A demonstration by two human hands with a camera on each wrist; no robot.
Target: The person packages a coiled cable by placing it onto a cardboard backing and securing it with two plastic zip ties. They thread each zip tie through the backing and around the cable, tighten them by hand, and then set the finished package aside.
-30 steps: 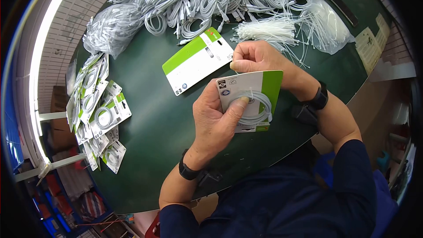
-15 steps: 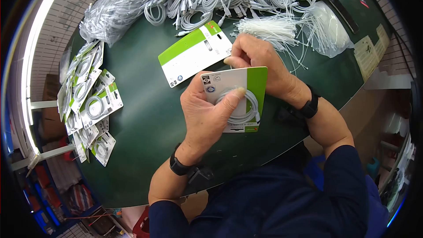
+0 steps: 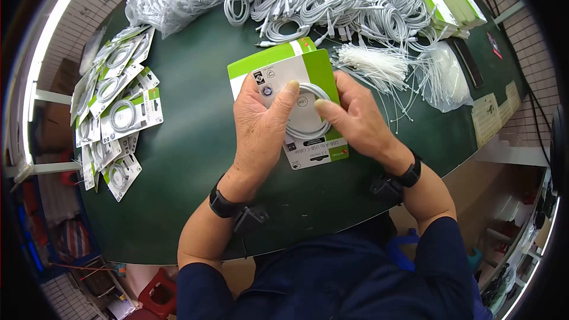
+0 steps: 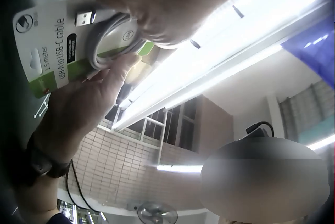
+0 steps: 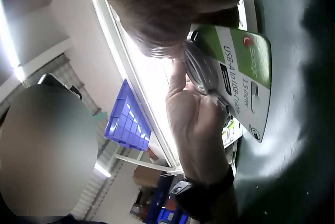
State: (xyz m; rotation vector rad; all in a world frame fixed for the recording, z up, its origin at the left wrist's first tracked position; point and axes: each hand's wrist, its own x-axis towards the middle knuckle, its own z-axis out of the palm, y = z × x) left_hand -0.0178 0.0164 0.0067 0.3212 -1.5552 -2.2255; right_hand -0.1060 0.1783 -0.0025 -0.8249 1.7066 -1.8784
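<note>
Both hands hold a white and green retail card (image 3: 323,68) printed "USB-A to USB-C cable". A coiled grey-white cable (image 3: 317,90) sits on its front; in the right wrist view the coil (image 5: 201,69) shows beside the printing. My left hand (image 3: 261,124) grips the card's left side, thumb laid on the coil. On the right side, my right hand (image 3: 363,121) grips it with its thumb over the coil's edge. The fingers behind the card are hidden. Another card (image 3: 255,62) lies on the table, partly covered by the held one.
Cards with coiled cables (image 3: 142,109) are heaped at the left. Along the back lie a bag of cables (image 3: 175,0) and a big pile of loose cables (image 3: 355,6). White cable ties (image 3: 373,65), a plastic bag (image 3: 444,77), stacked cards (image 3: 456,0) and a dark phone-like slab (image 3: 468,62) are at right.
My right hand has come from behind the card's top edge to its right side, thumb now on the front. The held card now overlaps the card on the table. The head view has shifted.
</note>
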